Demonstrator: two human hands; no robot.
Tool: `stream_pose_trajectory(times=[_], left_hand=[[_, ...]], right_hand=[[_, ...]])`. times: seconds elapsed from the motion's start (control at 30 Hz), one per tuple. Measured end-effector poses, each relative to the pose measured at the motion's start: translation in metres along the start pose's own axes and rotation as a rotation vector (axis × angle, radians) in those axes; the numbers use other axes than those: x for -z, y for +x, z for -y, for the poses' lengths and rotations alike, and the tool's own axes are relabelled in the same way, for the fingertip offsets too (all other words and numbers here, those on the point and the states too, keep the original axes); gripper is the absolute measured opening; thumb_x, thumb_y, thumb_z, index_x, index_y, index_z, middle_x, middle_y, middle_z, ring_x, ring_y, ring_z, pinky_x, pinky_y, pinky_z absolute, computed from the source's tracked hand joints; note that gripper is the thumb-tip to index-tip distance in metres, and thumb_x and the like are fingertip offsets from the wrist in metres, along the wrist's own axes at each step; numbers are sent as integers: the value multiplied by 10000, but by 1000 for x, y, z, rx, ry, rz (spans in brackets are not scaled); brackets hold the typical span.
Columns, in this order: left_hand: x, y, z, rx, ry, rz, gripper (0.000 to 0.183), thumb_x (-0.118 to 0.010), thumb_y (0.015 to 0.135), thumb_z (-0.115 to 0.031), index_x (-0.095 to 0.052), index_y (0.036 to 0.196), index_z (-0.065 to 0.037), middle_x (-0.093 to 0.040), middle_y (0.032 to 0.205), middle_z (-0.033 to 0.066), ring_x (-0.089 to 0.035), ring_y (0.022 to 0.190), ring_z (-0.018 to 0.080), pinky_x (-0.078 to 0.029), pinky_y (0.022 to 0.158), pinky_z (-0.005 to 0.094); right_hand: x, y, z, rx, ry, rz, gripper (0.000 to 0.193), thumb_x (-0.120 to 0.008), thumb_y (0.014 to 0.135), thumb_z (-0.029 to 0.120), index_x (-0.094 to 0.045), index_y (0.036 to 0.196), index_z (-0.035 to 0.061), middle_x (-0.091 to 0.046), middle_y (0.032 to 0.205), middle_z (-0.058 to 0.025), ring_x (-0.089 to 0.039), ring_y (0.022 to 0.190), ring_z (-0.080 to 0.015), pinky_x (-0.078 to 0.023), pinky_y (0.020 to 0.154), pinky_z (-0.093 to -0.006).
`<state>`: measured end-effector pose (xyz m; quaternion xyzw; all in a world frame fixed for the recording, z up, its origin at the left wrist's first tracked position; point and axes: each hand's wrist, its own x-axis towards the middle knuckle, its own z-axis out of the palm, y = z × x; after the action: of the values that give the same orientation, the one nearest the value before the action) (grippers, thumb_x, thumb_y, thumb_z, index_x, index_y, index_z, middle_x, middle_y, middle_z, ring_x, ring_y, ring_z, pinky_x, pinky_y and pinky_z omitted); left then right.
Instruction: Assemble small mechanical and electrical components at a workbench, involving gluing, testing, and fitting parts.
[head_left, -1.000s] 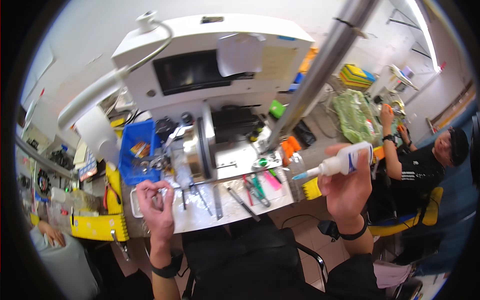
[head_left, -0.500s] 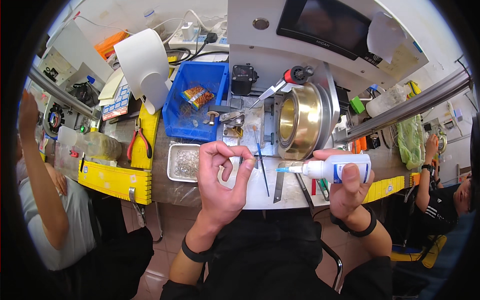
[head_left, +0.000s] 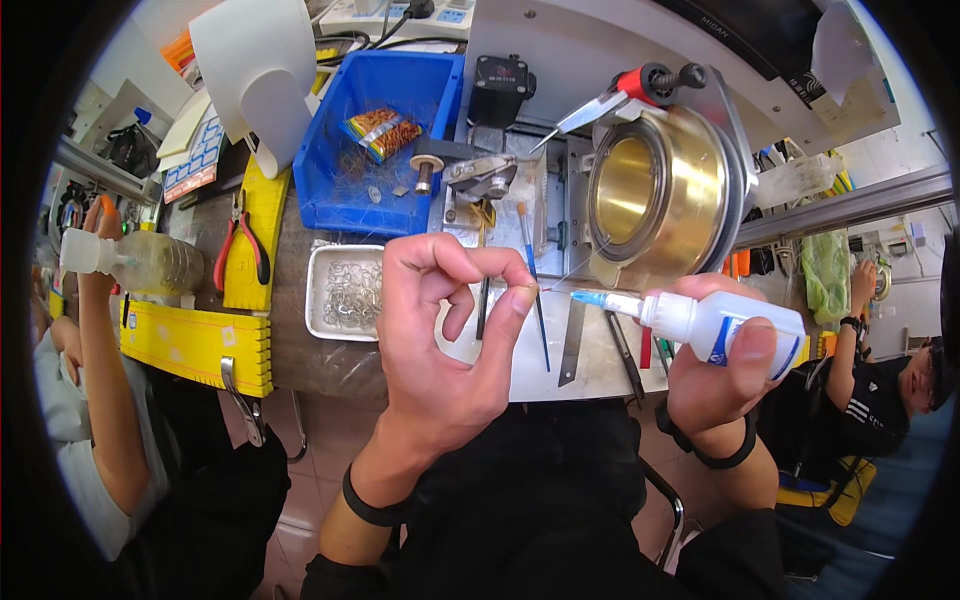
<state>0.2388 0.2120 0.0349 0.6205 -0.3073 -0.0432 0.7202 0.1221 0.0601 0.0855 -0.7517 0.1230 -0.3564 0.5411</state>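
Note:
My left hand [head_left: 440, 335] pinches thumb and forefinger together on something too small to make out. In my right hand [head_left: 715, 385] lies a white squeeze bottle [head_left: 705, 322] with a blue-and-white label, tilted with its nozzle pointing left. A thin needle with a blue hub [head_left: 590, 298] sits on the nozzle, its end close to my left fingertips; whether they touch I cannot tell. Below and left of the pinch, a white tray [head_left: 313, 300] holds many small clear or metal loops. A blue-handled brush [head_left: 541, 325] lies on the bench behind my left fingertips.
A blue bin [head_left: 315, 190] with fine wires and an orange packet stands behind the tray. At centre right is a machine with a brass-coloured drum [head_left: 655, 190]. Red-handled pliers [head_left: 243, 240] lie on a yellow strip at left. People sit at both sides.
The bench scene now appears larger and shifted. The squeeze bottle has tilted nozzle-up, and its needle is nearer my left fingertips. The left neighbour's raised hand has come down beside a clear bottle.

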Motion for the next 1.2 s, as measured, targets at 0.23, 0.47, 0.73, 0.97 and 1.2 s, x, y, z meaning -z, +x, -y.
stream_pose_trajectory(times=[0.23,0.47,0.73,0.97,1.2], left_hand=[[-1,1,0,-16,-16,17,416,-684,821,63,-354,1028,-83,-656,944,120,-368,649,28,-296,599,168],[0,-1,0,0,-38,0,417,-679,815,77,-357,1029,-78,-655,943,131,-336,632,24,-296,602,157],[4,-3,3,-50,5,-3,409,-677,819,75,-356,1026,-72,-658,939,128,-337,629,25,-292,603,161],[-7,1,2,-43,-33,25,409,-668,817,88,-358,1027,-78,-652,960,117,-332,634,20,-292,608,159],[3,-13,17,170,-24,-109,357,-573,882,67,-430,1201,-7,-493,1095,105,-506,1029,168,-386,956,290]], right_hand=[[1,4,-3,-12,54,42,546,-461,933,457,-634,981,-59,-686,808,-163,-674,741,-238,-554,703,-352],[5,4,0,-63,-95,41,628,-443,899,506,-628,882,-93,-652,827,-214,-656,709,-304,-524,689,-371],[6,6,1,-108,-93,127,640,-457,886,513,-622,907,-105,-639,831,-219,-651,710,-306,-539,642,-368],[4,2,-7,-89,114,-48,627,-448,893,537,-650,887,-57,-655,805,-187,-656,678,-284,-535,625,-362],[-4,1,-20,-13,270,-54,175,-674,886,156,-704,886,-17,-687,694,-52,-641,612,-110,-503,586,-267]])
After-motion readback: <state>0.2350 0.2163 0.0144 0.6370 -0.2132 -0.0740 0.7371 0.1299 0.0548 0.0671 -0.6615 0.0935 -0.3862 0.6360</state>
